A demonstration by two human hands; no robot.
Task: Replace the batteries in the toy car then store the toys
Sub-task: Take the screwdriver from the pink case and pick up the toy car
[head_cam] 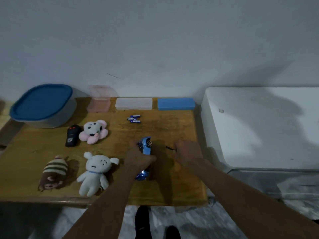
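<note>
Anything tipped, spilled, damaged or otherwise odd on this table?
Only the blue toy car is off its wheels, tipped on its side, gripped by the left hand, which suits battery work; the right hand holds a thin dark tool. Three batteries lie loose but together. Nothing looks spilled or damaged.

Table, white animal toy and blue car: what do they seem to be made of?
Table: likely wood, brown with streaky grain and a slight sheen. White animal toy: soft plush fabric, matte, with a fuzzy outline. Blue car: probably hard plastic with glossy highlights; could be painted metal.

Wooden table (164, 128) bears plush toys (96, 171), batteries (134, 118), boxes (133, 103), a remote (72, 138).
</note>
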